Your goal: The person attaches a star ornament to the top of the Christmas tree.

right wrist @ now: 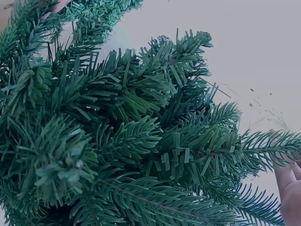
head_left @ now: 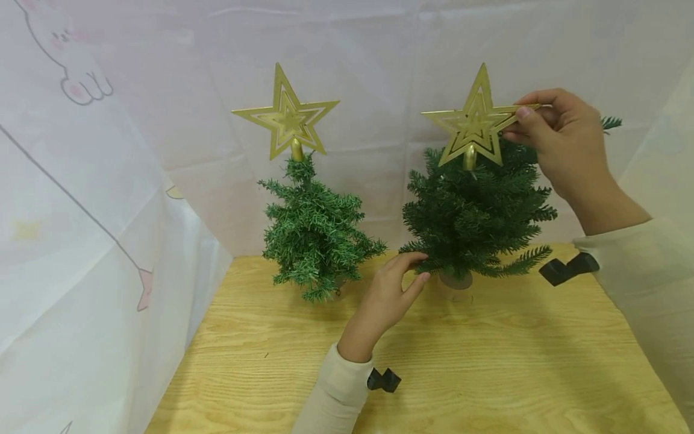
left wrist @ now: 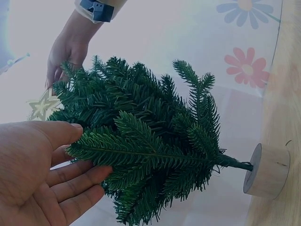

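My right hand [head_left: 569, 138] pinches one arm of a gold star topper [head_left: 477, 120] between thumb and fingers. That star is at the top of a dark green miniature Christmas tree [head_left: 474, 211], and branches hide where they meet. Low at the tree's left side, my left hand [head_left: 386, 294] touches a branch. In the left wrist view the branch tip [left wrist: 94, 145] lies between its thumb and loosely extended fingers. The tree's foliage fills most of the right wrist view, where only part of the right hand [right wrist: 291, 188] shows at the edge.
A second, lighter green tree [head_left: 320, 235] stands to the left, topped by another gold star [head_left: 288, 117]. Both trees are on a wood-grain table [head_left: 461, 374]. The right tree has a round wooden base [left wrist: 268, 170]. Behind hangs a pale patterned cloth [head_left: 374, 72].
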Action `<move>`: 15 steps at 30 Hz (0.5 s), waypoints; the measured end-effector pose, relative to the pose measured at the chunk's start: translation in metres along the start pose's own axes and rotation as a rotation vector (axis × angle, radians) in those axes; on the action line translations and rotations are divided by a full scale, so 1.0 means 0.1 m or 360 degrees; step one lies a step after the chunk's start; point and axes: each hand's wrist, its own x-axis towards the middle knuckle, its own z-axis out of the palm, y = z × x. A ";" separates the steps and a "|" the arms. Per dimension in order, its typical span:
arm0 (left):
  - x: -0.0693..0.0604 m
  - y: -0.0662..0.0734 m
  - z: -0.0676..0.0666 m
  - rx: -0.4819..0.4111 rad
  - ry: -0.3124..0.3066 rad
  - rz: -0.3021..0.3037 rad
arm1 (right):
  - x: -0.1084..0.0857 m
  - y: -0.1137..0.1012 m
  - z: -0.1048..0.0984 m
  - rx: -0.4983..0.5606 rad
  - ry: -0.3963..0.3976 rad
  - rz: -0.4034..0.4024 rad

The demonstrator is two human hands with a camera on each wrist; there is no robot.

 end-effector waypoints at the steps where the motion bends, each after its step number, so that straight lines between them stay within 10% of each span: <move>1: 0.00 0.00 0.00 -0.0001 0.0000 0.0003 | 0.00 0.00 0.00 -0.0019 0.0001 -0.0003; 15: 0.01 -0.02 0.00 -0.0005 -0.0013 -0.0015 | 0.05 -0.04 0.03 -0.0751 -0.0011 -0.0115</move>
